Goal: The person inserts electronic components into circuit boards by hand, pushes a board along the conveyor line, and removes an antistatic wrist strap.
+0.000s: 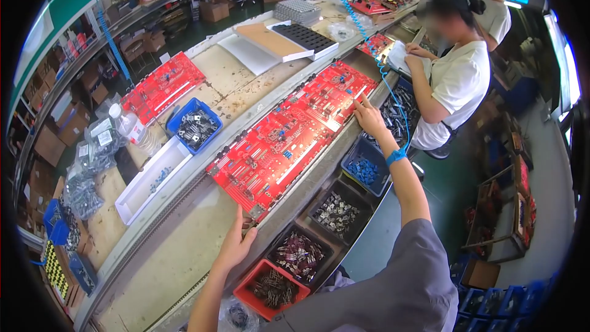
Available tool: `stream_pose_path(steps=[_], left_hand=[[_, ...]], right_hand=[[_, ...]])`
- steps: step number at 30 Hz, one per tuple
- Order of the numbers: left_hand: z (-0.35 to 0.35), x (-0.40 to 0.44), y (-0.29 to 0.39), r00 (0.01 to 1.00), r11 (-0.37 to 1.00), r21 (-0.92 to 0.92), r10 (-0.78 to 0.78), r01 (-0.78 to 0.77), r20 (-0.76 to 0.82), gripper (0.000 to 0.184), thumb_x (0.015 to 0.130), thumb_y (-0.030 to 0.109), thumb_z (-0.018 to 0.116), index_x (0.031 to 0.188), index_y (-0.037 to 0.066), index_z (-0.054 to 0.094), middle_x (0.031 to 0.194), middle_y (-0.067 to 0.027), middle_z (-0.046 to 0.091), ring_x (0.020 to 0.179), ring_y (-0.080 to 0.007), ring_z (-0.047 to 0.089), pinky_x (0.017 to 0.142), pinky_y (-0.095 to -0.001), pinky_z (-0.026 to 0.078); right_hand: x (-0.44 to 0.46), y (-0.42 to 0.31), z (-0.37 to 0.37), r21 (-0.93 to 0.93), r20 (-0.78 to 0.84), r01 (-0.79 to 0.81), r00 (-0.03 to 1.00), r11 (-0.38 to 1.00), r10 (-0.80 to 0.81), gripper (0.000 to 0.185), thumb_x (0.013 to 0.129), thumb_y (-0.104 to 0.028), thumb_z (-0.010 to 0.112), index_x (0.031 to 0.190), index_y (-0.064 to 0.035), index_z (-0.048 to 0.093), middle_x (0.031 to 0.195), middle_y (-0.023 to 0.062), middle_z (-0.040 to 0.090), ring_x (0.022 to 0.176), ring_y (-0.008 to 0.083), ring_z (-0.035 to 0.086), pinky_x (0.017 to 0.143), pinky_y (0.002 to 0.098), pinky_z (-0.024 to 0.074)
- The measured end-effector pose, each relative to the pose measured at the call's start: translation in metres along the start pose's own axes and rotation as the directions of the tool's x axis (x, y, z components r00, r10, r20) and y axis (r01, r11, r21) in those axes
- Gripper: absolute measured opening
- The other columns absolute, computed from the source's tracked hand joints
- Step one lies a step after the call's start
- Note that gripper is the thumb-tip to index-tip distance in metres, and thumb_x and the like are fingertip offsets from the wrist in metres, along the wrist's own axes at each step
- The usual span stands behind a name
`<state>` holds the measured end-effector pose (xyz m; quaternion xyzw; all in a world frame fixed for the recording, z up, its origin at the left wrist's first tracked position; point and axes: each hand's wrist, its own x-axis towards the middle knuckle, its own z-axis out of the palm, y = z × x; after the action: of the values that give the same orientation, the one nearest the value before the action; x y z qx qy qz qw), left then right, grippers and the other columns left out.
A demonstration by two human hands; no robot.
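A long red circuit board, fitted with small components, lies along the rails of the line; a seam seems to cross it. My left hand is at the near corner, thumb and fingers closed about its edge. Farther along the same side, my right hand touches the edge with its index finger stretched out and holds nothing. A blue band circles my right wrist. Beside the board stand a blue bin of blue components, black bins of metal parts and dark-red parts, and a red bin.
Across the rail lie another red board, a blue bin of parts, a plastic bottle and a white tray. A coiled blue hose hangs ahead. A co-worker stands at the right, holding white sheets.
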<state>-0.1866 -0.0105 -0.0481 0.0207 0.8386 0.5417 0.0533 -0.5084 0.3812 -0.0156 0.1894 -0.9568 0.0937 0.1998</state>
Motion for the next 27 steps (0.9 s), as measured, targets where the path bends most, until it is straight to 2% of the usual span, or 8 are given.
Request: stream_pose_path(steps=[7,10,13,16,18,19,21,27], left_hand=[[0.000,0.000,-0.004,1.000,1.000,0.012,0.017,-0.017,-0.003,0.072,0.091,0.021,0.052,0.146,0.012,0.006,0.112,-0.0124,0.052,0.098,-0.0203,0.052,0.077,-0.0297,0.044],[0.000,-0.001,-0.002,1.000,1.000,0.000,-0.005,0.005,-0.001,0.072,0.091,0.020,0.052,0.146,0.012,0.007,0.112,-0.0121,0.052,0.097,-0.0199,0.052,0.077,-0.0296,0.044],[0.000,-0.001,0.000,1.000,1.000,-0.007,-0.010,0.010,-0.004,0.072,0.091,0.020,0.053,0.146,0.011,0.007,0.112,-0.0119,0.052,0.097,-0.0195,0.052,0.077,-0.0296,0.044],[0.000,-0.001,-0.003,1.000,1.000,-0.005,0.000,0.000,-0.005,0.072,0.091,0.021,0.053,0.146,0.011,0.007,0.113,-0.0121,0.052,0.098,-0.0196,0.052,0.076,-0.0296,0.045],[0.000,-0.002,-0.001,1.000,1.000,-0.005,-0.019,0.018,-0.002,0.072,0.091,0.021,0.053,0.146,0.010,0.007,0.113,-0.0121,0.052,0.099,-0.0198,0.052,0.076,-0.0298,0.045],[-0.001,-0.002,0.000,1.000,1.000,-0.006,-0.021,0.021,-0.006,0.072,0.091,0.021,0.053,0.146,0.010,0.007,0.113,-0.0121,0.052,0.099,-0.0198,0.052,0.076,-0.0298,0.045],[-0.001,-0.001,0.003,1.000,0.999,-0.044,-0.027,0.027,-0.004,0.075,0.089,0.021,0.055,0.144,0.003,0.007,0.112,-0.0164,0.053,0.100,-0.0246,0.053,0.076,-0.0315,0.045],[-0.001,-0.002,0.002,0.999,0.999,-0.025,-0.040,0.040,-0.006,0.073,0.090,0.023,0.054,0.145,0.007,0.009,0.115,-0.0142,0.051,0.101,-0.0222,0.052,0.079,-0.0324,0.047]], right_hand=[[-0.001,0.003,0.009,-0.021,-0.023,-0.005,1.000,1.000,0.004,0.042,0.088,-0.024,0.051,0.127,-0.0087,0.045,0.132,0.0254,0.040,0.099,0.0314,0.059,0.087,0.0446,0.0423],[-0.003,0.003,0.014,-0.082,-0.014,-0.021,1.000,0.996,0.020,0.046,0.088,-0.023,0.051,0.131,-0.0095,0.040,0.134,0.0259,0.037,0.107,0.0336,0.054,0.089,0.0462,0.0417],[-0.004,0.003,0.015,-0.132,-0.105,0.034,0.993,0.991,-0.049,0.049,0.087,-0.023,0.052,0.133,-0.0101,0.037,0.137,0.0255,0.033,0.114,0.0372,0.047,0.091,0.0472,0.0410],[-0.005,-0.003,0.011,-0.129,-0.022,-0.041,0.999,0.991,0.038,0.053,0.087,-0.026,0.052,0.135,-0.0110,0.034,0.138,0.0256,0.031,0.118,0.0403,0.041,0.094,0.0480,0.0389],[-0.006,-0.004,0.016,-0.284,-0.089,-0.113,0.992,0.952,0.092,0.057,0.088,-0.030,0.051,0.138,-0.0123,0.030,0.138,0.0267,0.030,0.119,0.0433,0.039,0.097,0.0490,0.0352],[-0.006,-0.004,0.017,-0.245,-0.042,-0.180,0.984,0.953,0.176,0.061,0.089,-0.033,0.048,0.141,-0.0133,0.025,0.138,0.0291,0.028,0.122,0.0464,0.034,0.100,0.0535,0.0295],[-0.007,-0.010,0.013,-0.282,-0.021,-0.214,0.976,0.935,0.217,0.061,0.089,-0.034,0.047,0.141,-0.0134,0.023,0.138,0.0298,0.028,0.124,0.0472,0.032,0.100,0.0554,0.0274],[-0.006,-0.017,0.006,-0.367,0.058,-0.288,0.942,0.885,0.331,0.061,0.091,-0.041,0.040,0.143,-0.0147,0.021,0.140,0.0300,0.026,0.128,0.0491,0.024,0.101,0.0602,0.0218]])
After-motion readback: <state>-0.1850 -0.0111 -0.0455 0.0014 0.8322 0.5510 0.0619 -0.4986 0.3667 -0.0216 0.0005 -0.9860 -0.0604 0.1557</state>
